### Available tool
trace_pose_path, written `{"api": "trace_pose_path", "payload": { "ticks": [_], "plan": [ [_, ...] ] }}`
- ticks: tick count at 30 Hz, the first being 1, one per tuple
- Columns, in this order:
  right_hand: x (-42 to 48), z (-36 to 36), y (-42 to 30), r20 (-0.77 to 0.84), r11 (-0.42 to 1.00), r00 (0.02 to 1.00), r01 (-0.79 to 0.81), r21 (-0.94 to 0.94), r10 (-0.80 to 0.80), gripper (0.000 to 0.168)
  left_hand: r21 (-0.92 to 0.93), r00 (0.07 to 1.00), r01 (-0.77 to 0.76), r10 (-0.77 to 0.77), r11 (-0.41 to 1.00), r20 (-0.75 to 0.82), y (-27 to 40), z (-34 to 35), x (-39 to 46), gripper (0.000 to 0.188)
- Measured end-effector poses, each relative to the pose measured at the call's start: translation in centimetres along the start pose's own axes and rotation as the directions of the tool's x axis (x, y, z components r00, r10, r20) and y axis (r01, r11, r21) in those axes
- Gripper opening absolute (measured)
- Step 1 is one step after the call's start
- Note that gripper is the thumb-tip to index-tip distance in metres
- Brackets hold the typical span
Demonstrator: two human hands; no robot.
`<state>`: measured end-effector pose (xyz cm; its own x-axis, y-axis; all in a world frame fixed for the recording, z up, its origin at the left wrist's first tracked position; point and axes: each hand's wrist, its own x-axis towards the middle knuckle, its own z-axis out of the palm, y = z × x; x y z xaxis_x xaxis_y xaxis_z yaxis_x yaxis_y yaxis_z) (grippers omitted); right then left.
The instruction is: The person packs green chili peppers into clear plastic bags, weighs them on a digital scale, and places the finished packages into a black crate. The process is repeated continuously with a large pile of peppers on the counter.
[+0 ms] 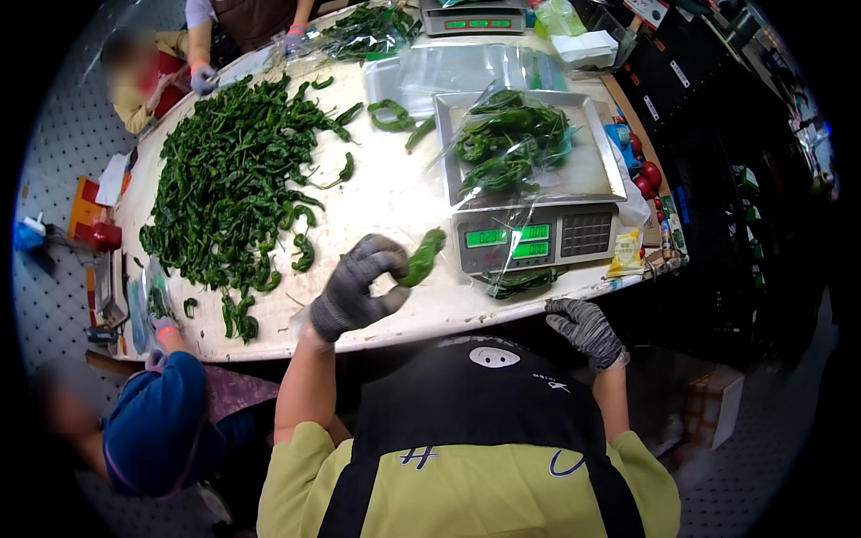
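Note:
My left hand (360,286), in a grey knit glove, pinches one green pepper (425,257) between thumb and fingers above the table. My right hand (585,328), gloved alike, is at the table's front edge with nothing visible in it. Ahead of it stands a digital scale (588,232) with lit green displays. On its metal pan (585,178) lies a clear plastic bag of green peppers (511,131), whose loose end drapes over the scale's front. A few peppers (528,281) lie below the displays, partly behind plastic film.
A large pile of green peppers (229,181) covers the table's left side. Flat clear bags (464,70) lie behind the scale, near a second scale (474,23). Gloved co-workers stand at the far left and near left. Dark crates (672,74) and a yellow packet (625,252) are on the right.

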<state>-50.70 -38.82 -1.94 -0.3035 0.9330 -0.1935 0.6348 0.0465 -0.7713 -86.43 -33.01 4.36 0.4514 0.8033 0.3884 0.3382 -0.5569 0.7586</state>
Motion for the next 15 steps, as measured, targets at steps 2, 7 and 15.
{"api": "trace_pose_path", "payload": {
  "ticks": [2, 7, 15],
  "plan": [
    [-0.7, -0.2, 0.6, -0.029, 0.999, 1.0, -0.009, 0.036, 0.01, 0.022, 0.126, 0.992, -0.123, 0.121, 0.984, 0.021, -0.8, 1.8, 2.5, 0.024],
    [-2.1, 0.4, 1.6, -0.093, 0.993, 0.995, -0.01, 0.114, 0.02, 0.021, 0.54, 0.91, -0.325, 0.411, 0.776, -0.043, -7.7, 7.5, 9.2, 0.027],
    [-3.1, 0.3, 1.6, -0.136, 0.997, 0.991, 0.011, 0.08, 0.0, 0.021, 0.68, 0.971, -0.215, 0.23, 0.701, 0.071, -7.0, 7.2, 12.1, 0.037]
  ]
}}
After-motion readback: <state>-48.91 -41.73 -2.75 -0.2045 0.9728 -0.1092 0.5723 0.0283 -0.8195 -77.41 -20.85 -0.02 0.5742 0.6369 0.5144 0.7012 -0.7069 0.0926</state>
